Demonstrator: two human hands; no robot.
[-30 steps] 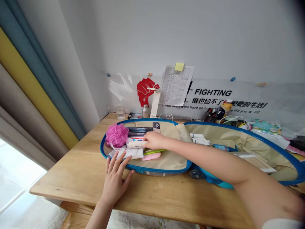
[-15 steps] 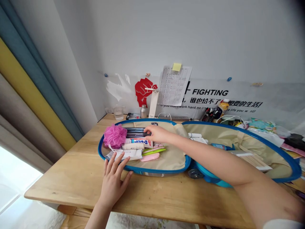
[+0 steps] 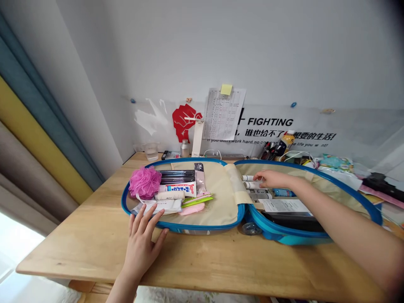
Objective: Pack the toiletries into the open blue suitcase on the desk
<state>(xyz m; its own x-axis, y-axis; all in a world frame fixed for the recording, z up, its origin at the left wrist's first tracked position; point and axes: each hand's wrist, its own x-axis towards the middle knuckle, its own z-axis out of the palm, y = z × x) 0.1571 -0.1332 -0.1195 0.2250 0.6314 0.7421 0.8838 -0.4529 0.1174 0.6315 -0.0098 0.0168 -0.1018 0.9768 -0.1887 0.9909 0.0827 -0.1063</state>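
Observation:
A blue-rimmed suitcase (image 3: 202, 227) lies open in two halves on the wooden table. My left hand (image 3: 143, 233) rests with spread fingers at the front rim of the left half, fingertips by a white packet (image 3: 168, 205). Close by are a pink bath puff (image 3: 145, 182), a toothpaste tube (image 3: 186, 188), a cream-coloured roll (image 3: 170, 195) and a dark slim pack (image 3: 176, 176). In the right half, my right hand (image 3: 273, 179) has its fingertips closed on a white tube (image 3: 251, 185). A similar tube (image 3: 248, 178) lies behind it; a blue bottle (image 3: 282, 192) is under the wrist.
A water cup (image 3: 151, 151), a silver bottle (image 3: 184, 148) and a white lamp (image 3: 198, 139) stand along the wall behind the suitcase. Pens, an orange-labelled bottle (image 3: 286, 142) and cables crowd the back right. Curtains (image 3: 41, 122) hang at the left.
My right hand has moved from the dark pack in the left half over to the white tubes in the right half. The left hand stays at the rim. The view has shifted slightly.

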